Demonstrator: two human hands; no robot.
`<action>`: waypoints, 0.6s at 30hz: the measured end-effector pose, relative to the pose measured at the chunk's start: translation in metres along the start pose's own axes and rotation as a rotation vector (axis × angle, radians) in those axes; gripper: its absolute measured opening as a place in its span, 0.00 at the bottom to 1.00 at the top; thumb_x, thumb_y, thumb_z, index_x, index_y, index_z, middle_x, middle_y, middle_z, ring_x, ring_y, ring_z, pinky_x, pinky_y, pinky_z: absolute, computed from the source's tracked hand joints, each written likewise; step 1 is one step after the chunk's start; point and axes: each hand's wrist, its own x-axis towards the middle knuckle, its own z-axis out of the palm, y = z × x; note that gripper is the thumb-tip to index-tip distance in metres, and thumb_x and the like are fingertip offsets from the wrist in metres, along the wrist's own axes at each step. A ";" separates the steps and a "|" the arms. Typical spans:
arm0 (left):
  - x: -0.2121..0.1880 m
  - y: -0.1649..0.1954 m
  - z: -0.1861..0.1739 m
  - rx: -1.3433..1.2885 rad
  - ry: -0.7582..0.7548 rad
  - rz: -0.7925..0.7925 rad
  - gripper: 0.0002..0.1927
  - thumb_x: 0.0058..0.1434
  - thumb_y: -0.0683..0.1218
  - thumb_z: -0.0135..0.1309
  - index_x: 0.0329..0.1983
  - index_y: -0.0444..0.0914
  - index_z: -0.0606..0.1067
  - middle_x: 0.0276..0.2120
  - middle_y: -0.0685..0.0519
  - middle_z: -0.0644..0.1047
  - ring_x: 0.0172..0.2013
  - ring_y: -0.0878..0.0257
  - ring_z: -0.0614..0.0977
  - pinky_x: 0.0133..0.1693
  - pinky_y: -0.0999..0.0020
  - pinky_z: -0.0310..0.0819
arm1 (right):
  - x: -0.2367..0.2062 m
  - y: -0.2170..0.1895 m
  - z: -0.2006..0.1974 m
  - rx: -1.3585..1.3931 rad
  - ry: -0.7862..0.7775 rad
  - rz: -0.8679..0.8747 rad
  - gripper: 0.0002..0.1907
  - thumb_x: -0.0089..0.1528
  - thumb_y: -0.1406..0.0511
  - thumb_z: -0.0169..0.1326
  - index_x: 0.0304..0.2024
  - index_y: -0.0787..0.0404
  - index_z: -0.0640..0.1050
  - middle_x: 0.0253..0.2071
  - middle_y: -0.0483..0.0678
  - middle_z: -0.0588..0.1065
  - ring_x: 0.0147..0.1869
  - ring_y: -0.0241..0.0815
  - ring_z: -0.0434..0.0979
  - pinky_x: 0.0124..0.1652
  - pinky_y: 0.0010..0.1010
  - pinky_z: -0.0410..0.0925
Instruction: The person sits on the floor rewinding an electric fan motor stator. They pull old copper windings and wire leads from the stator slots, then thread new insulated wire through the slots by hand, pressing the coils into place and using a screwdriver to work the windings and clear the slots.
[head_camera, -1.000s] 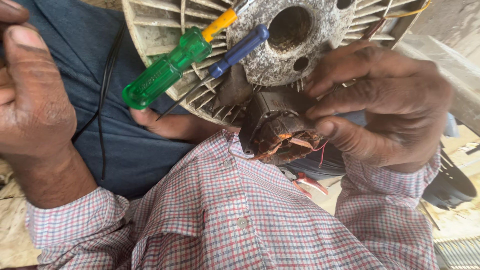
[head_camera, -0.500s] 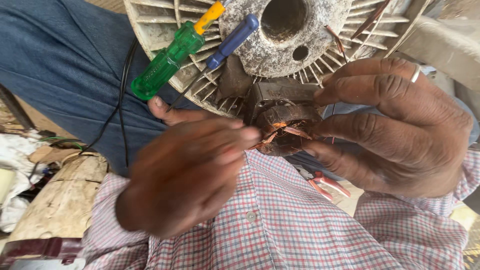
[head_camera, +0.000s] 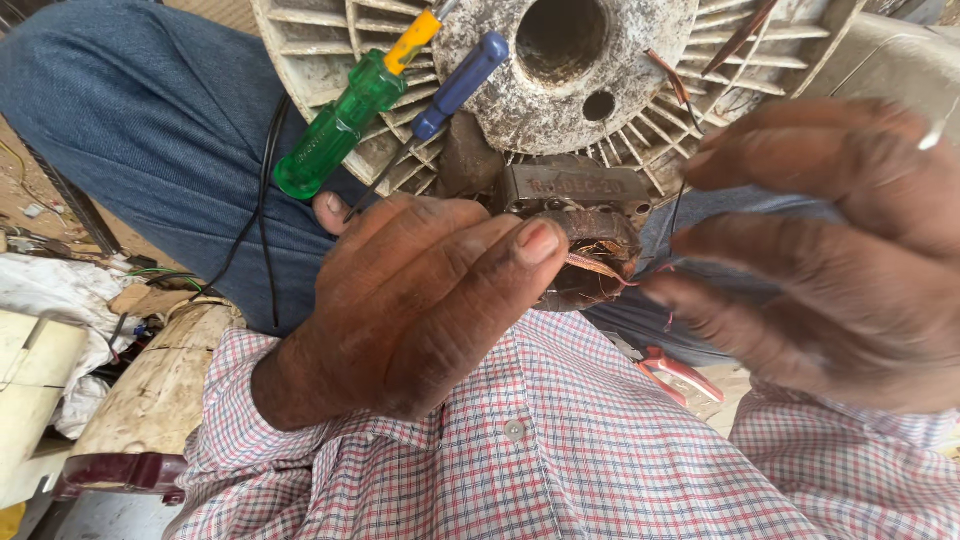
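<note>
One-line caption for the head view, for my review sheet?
Left hand and right hand work thin wires at a small motor below a slatted fan housing, two screwdrivers stuck in its slats.

The hub (head_camera: 560, 70) is rough, pitted grey metal, dusty and matt. The grille (head_camera: 320, 40) around it looks like dull, dirty cream plastic. The motor (head_camera: 580, 230) is dark, grimy metal with bare coppery wire. The green handle (head_camera: 335, 130) is glossy, see-through plastic; the blue handle (head_camera: 462, 82) is smooth, opaque plastic. The shirt (head_camera: 560, 450) is soft checked cloth, the trousers (head_camera: 150, 130) matt blue cloth. The block (head_camera: 150, 390) is rough, pale wood.
</note>
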 end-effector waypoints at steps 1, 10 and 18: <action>-0.001 -0.002 0.000 0.014 -0.018 0.001 0.26 0.76 0.39 0.57 0.71 0.35 0.58 0.52 0.47 0.79 0.48 0.58 0.83 0.46 0.63 0.78 | -0.004 0.002 -0.002 -0.015 -0.006 0.014 0.16 0.51 0.62 0.73 0.33 0.66 0.81 0.42 0.59 0.75 0.51 0.56 0.79 0.46 0.41 0.74; 0.003 -0.003 -0.001 -0.022 0.020 -0.038 0.27 0.71 0.35 0.58 0.69 0.34 0.60 0.46 0.51 0.80 0.40 0.61 0.81 0.45 0.62 0.79 | -0.019 0.022 -0.014 -0.088 -0.087 0.157 0.20 0.54 0.62 0.70 0.42 0.68 0.81 0.49 0.62 0.75 0.50 0.50 0.79 0.42 0.33 0.76; 0.005 0.002 -0.002 0.073 0.008 0.001 0.29 0.70 0.33 0.62 0.68 0.33 0.61 0.47 0.48 0.80 0.48 0.54 0.83 0.48 0.67 0.80 | -0.008 -0.001 -0.008 0.011 -0.082 0.149 0.16 0.52 0.62 0.71 0.34 0.67 0.81 0.44 0.61 0.77 0.45 0.47 0.80 0.35 0.33 0.72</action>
